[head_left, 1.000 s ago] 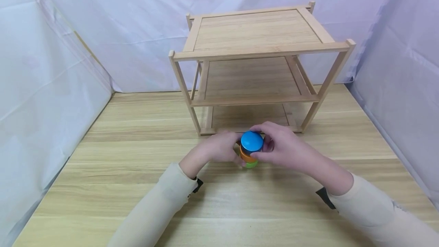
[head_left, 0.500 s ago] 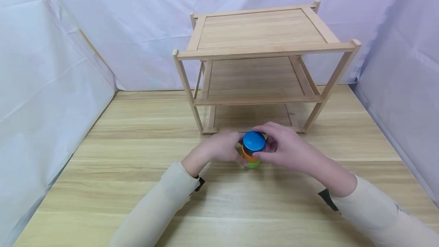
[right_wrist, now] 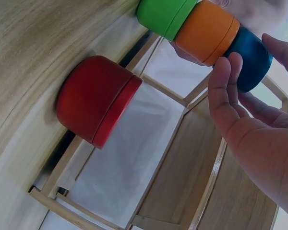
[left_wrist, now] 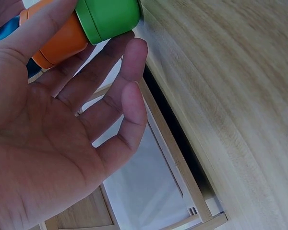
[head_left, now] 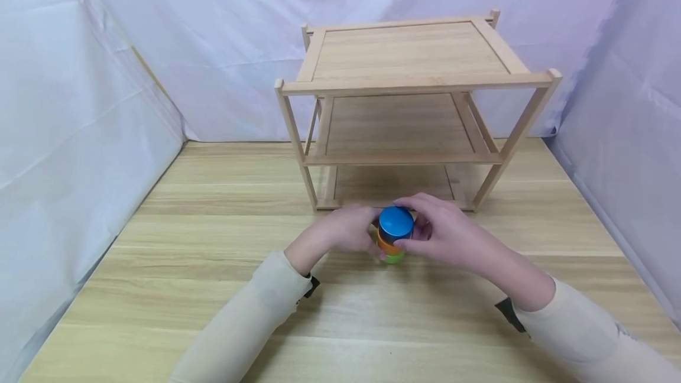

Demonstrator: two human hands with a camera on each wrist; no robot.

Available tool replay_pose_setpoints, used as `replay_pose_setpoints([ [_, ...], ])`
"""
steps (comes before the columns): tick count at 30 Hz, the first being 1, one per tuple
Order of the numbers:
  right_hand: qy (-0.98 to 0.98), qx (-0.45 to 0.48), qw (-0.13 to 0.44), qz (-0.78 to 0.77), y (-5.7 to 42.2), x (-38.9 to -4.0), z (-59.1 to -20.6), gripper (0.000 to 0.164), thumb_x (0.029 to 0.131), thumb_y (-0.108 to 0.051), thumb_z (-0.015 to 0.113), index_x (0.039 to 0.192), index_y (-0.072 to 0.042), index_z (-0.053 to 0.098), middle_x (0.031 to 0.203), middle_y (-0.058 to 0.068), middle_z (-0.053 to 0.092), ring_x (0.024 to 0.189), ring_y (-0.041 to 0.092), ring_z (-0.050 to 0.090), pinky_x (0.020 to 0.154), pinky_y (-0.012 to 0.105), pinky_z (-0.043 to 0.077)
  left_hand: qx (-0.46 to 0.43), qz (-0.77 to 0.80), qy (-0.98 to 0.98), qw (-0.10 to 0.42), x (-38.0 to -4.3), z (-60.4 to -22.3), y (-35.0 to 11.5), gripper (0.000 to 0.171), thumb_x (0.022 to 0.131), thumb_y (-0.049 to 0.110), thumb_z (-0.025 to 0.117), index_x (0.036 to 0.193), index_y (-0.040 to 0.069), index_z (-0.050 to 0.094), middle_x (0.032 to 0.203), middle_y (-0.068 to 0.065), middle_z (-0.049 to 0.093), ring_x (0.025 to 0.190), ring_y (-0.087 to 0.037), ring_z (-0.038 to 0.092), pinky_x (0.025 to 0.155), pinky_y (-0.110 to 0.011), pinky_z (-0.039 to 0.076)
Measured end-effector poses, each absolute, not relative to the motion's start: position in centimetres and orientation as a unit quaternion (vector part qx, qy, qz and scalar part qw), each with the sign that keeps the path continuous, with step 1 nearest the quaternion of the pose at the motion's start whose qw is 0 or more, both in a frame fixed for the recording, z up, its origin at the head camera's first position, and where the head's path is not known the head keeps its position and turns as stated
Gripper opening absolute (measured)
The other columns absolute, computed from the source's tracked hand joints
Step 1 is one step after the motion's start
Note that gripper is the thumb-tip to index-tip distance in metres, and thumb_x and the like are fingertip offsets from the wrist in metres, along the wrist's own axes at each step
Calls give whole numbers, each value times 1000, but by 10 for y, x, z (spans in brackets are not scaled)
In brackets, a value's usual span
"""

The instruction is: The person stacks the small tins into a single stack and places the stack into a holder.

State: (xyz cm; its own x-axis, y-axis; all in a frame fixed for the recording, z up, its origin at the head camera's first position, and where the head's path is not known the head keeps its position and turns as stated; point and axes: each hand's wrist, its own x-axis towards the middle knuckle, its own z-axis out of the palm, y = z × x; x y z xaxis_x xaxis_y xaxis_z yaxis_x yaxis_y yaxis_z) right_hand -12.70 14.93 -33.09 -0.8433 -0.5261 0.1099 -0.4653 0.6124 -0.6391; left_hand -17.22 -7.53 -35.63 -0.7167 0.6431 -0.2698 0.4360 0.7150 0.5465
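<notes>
Three small round lidded tins stand stacked upright on the table, before the shelf. Green (head_left: 394,259) is the lowest tin, the orange tin (head_left: 386,246) sits in the middle, and the blue tin (head_left: 396,222) tops the stack. My left hand (head_left: 351,230) holds the orange tin between thumb and fingers; its other fingers are spread loosely in the left wrist view. From the right, my right hand (head_left: 444,228) pinches the blue tin with thumb and fingertips. A red tin (right_wrist: 96,100) rests on the table near the right hand, which hides it in the head view.
A three-tier wooden shelf (head_left: 415,83) stands directly behind the stack. Its bottom front rail runs close to both hands. White cloth (head_left: 239,46) hangs behind and along both sides of the wooden table (head_left: 213,241).
The head view has shifted slightly, so shelf and stack appear a little further right. Both hands keep their places on the stacked tins.
</notes>
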Motion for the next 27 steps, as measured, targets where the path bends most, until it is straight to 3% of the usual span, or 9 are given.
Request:
replay_pose_setpoints([
  [12,895,-273,50,-350,156,-126,-324,65,87,-20,90,142,-5,61,113,6,69,83,6,69,74,19,61,299,226,900,222,-171,-354,-75,66,85,28,93,143,17,63,137,0,73,127,-20,69,113,-43,54],
  [21,900,-273,43,-337,166,-128,-317,65,85,-17,91,143,-8,61,98,0,70,80,6,68,74,23,62,288,224,903,226,-169,-353,-74,67,84,27,93,144,17,63,139,-1,73,129,-22,69,115,-46,52],
  [27,907,-275,26,-316,176,-130,-313,61,87,-20,90,141,-8,64,98,-2,69,80,5,66,74,28,62,284,228,903,226,-169,-353,-74,68,84,25,93,145,17,63,140,-2,72,131,-24,67,116,-48,52],
])
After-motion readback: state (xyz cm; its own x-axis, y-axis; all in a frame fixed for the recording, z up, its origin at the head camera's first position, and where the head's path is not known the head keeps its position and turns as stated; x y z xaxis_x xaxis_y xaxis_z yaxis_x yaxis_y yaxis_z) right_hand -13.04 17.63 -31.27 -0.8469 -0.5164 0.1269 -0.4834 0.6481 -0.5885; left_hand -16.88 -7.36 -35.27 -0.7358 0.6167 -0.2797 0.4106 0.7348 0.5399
